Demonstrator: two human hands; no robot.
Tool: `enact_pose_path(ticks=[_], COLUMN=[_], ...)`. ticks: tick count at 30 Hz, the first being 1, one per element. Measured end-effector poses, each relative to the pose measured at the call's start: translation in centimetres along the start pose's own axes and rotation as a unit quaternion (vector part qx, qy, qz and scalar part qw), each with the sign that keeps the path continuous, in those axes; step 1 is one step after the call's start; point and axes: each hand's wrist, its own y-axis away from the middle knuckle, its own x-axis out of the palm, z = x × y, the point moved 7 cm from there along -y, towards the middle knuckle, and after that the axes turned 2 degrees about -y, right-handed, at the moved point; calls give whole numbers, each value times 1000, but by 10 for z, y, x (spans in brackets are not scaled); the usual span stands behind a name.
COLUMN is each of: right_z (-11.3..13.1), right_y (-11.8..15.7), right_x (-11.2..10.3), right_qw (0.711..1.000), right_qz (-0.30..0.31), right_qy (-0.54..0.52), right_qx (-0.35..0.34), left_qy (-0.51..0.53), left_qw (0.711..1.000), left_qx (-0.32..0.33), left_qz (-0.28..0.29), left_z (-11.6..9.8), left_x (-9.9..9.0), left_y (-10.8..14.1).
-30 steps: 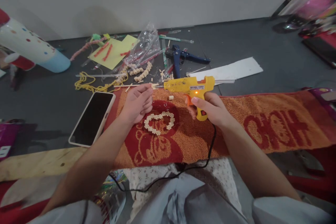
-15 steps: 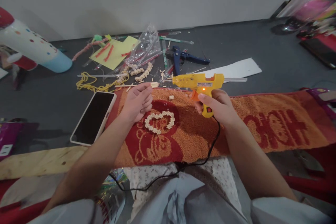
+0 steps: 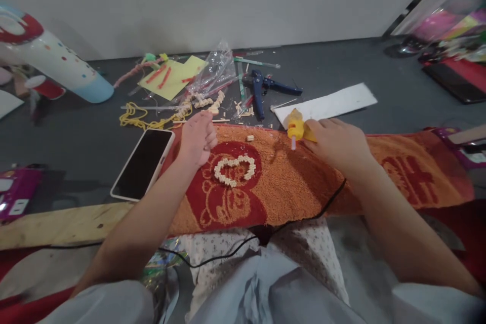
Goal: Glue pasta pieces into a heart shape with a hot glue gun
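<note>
1. Position first: we've got a cream-coloured, heart-shaped ring made of small pale pieces (image 3: 231, 183) lying flat on an orange-and-red terry towel (image 3: 288, 187), right over its dark red patch.
2. From our bare left hand (image 3: 197, 136), the ring lies to the right and a bit closer to our body, near the wrist but apart from it. Left is clearly the nearer hand; our bare right hand (image 3: 337, 144) is well apart, off past the ring's right side.
3. Axis-wise, the ring looks wider side to side, with its two lobes facing the grey wall (image 3: 243, 0) and its tip pointing back at us.
4. Left grip: fingers curled in, thumb and index pinched together on what looks like a tiny cream-coloured stub (image 3: 213, 110). Kinda blurry, so we won't swear to its shape.
5. Right grip: fingers closed around the handle of a yellow plastic glue gun (image 3: 295, 129). Our knuckles hide the trigger, so we can't tell if it's squeezed. The gun's long axis runs front to back, nozzle end away from us by a flat white strip (image 3: 334, 104), pale glue stick (image 3: 293, 143) poking our way.
6. Also, a short cream-coloured bundle (image 3: 250, 138) lies on the towel between our hands, just beyond the ring.
</note>
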Motion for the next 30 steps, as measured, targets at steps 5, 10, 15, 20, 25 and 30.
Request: enact_pose_path(ticks=[5,10,15,20,25,30], right_z=[10,78,154,185,185,158], right_y=[-6,-35,-77,-97,-98,-89], right_x=[-11,-39,-39,-22,-21,-29], right_qw=[997,980,948,928,922,903], right_qz=[21,35,20,9,10,19], right_qy=[-34,-87,-140,-119,-128,-304], right_qx=[-63,-176,-285,-352,-365,-303], left_qy=[19,3,0,-16,-13,-2], left_qw=[996,989,987,986,987,993], left_qx=[58,102,111,111,111,98], left_qz=[-67,-111,-117,-121,-117,-69], left_z=[-6,-11,-12,-13,-12,-10], left_x=[-18,-27,-29,-32,-30,-18], left_y=[-8,-9,-8,-11,-11,-6])
